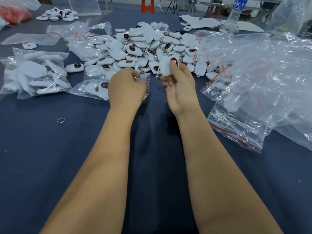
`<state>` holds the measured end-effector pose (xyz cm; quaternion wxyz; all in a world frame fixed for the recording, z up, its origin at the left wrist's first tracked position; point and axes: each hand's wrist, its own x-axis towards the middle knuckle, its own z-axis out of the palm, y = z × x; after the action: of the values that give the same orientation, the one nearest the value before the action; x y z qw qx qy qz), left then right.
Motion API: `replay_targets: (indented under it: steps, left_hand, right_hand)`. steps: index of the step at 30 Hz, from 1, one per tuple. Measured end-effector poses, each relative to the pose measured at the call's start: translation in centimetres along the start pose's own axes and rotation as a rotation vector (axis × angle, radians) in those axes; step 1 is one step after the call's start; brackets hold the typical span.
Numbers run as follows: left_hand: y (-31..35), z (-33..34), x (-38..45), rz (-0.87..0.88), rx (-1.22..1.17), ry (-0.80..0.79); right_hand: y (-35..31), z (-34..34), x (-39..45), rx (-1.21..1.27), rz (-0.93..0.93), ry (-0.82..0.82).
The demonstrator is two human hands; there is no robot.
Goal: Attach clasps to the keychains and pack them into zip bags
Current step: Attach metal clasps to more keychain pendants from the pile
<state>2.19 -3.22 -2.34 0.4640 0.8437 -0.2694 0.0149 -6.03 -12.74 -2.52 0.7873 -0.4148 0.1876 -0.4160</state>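
Head view: both forearms reach out over a dark blue surface (50, 166). The right hand (180, 88) pinches a white keychain (166, 66) between thumb and fingers, held up just in front of the big pile (143, 48) of the same pieces in the middle. A bit of metal hangs under it, too small to make out clearly. The left hand (126, 86) is curled round the edge of a small clear zip bag (147, 85), which droops from its fingers between the two hands.

The keychain looks light, padded and a little squashy, so a pinch across its flat faces should hold it well; its smooth skin may slide if gripped at the rim. The bag is thin, limp and slippery, likely to cling shut, so I would take it by the red zip strip and spread the mouth there.

Filled bags (35, 75) lie on the left, a heap of empty ones (270, 73) on the right with a bag of clasps (234, 122) nearer. A loose ring (61, 120) lies near left, a water bottle (236, 10) far right.
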Motion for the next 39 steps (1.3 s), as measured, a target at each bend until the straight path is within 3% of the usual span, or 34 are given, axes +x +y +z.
replay_targets:
  steps: [4,11,14,19,22,24,29,31,36,39]
  left_hand:
    - [0.6,0.7,-0.2,-0.083,-0.278,-0.074]
    - [0.5,1.1,0.0,-0.256,-0.65,0.027]
    - [1.0,0.8,-0.2,-0.221,-0.711,0.06]
    - [1.5,0.5,-0.9,0.004,-0.523,0.137]
    - [1.6,0.8,-1.2,0.114,-0.42,0.178]
    - [1.6,1.0,-1.2,0.14,-0.392,0.204]
    - [1.4,1.5,-1.1,0.131,-0.42,0.167]
    - [1.4,2.0,-1.1,0.095,-0.43,0.075]
    - [1.2,3.0,-1.1,0.044,-0.297,-0.112]
    - [0.9,3.4,-1.1,0.082,-0.05,-0.085]
  right_hand:
    - [0.0,0.0,-0.2,0.055,0.055,-0.093]
    - [0.8,0.5,-0.2,-0.358,-0.062,0.091]
    - [1.3,0.5,-0.5,-0.56,-0.133,0.024]
    - [1.9,1.0,-0.7,-0.936,-0.228,-0.201]
    - [1.9,1.0,-0.8,-0.9,-0.181,-0.131]
    - [1.6,0.9,-1.0,-0.867,-0.149,-0.095]
    - [1.5,1.3,-0.9,-1.279,-0.146,-0.256]
    - [1.7,1.3,-0.9,-1.231,-0.165,-0.219]
    - [1.4,0.5,-0.3,-0.893,-0.202,0.182]
    - [1.4,0.4,0.6,-0.927,-0.173,0.161]
